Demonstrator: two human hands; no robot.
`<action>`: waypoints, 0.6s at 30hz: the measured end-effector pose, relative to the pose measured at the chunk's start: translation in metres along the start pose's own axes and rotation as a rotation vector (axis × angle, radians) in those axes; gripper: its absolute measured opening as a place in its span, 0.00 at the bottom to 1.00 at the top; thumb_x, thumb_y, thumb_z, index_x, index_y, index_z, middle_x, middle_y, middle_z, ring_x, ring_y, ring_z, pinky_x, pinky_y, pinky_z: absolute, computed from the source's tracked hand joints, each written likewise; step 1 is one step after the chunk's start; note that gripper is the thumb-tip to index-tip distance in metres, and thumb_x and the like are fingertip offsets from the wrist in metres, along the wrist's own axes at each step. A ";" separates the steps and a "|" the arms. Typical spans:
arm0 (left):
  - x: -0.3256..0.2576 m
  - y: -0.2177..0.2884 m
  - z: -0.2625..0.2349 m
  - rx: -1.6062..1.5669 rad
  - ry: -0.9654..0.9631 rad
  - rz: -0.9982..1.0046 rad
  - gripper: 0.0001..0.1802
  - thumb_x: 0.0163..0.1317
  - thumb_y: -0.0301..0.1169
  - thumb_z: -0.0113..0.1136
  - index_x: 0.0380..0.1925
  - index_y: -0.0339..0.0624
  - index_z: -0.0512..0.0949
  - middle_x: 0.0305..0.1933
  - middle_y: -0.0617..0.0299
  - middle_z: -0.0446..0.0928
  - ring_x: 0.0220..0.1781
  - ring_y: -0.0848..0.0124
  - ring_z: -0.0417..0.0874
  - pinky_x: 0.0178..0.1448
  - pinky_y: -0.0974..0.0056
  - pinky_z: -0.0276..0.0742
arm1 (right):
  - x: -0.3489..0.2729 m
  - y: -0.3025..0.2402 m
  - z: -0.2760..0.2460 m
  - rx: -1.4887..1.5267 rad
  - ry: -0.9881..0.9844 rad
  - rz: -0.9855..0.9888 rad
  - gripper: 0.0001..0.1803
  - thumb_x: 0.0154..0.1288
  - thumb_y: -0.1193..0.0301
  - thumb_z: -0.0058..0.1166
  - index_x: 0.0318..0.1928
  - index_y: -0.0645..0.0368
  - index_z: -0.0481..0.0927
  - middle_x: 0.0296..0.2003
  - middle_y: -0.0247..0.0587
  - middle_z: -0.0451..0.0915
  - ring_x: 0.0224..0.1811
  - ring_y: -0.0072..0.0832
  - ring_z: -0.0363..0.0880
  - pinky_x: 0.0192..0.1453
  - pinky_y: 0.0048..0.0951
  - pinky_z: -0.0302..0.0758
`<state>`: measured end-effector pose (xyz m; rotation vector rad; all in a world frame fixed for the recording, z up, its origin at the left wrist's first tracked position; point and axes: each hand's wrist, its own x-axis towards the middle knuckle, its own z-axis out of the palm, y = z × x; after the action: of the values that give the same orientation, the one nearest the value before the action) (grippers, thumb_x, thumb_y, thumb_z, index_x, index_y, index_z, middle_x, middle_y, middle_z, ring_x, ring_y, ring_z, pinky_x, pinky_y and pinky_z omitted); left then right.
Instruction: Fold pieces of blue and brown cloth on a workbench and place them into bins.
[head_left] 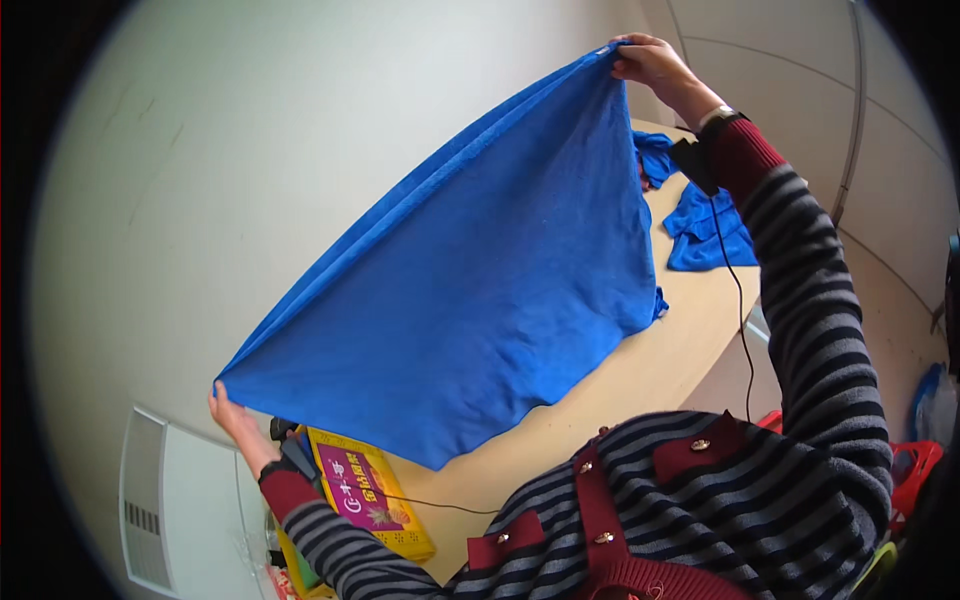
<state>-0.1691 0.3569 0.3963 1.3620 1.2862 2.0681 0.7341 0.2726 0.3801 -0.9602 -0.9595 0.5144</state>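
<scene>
A large blue cloth (450, 270) hangs stretched between 2 hands, filling the centre of the frame, its upper edge running taut from lower left to upper right. The left hand (232, 415), at lower left, has its grip pinched on 1 corner. The right hand (655, 68), at upper right, has its grip clasped on another corner, thumb and fingers together, with a small white tag (604, 50) just beside the fingers. A narrow second layer shows along the upper edge; the lower edge hangs in loose waves in front of the pale wooden tabletop (690, 315).

At upper right on the tabletop lie a folded blue piece (708, 235) and, near it, a crumpled blue bundle (655, 155), partly covered by the cloth. At lower left, a yellow box (415, 545) with a purple panel stands near the left forearm. A black device (693, 165) sits at the right wrist, with a thin black cable (741, 300) trailing down. Red plastic (915, 475) shows at lower right.
</scene>
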 end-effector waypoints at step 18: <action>-0.393 -0.119 -0.144 0.078 -0.122 -0.798 0.14 0.72 0.33 0.54 0.52 0.37 0.73 0.53 0.53 0.78 0.56 0.61 0.79 0.63 0.53 0.72 | -0.295 0.153 -0.168 -0.033 -0.014 0.870 0.08 0.71 0.73 0.51 0.48 0.56 0.78 0.37 0.33 0.80 0.38 0.22 0.82 0.53 0.30 0.82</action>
<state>-0.1276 0.0768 0.0662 0.7782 1.5333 1.3761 0.7354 0.0565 0.0769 -1.3930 -0.5199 1.2317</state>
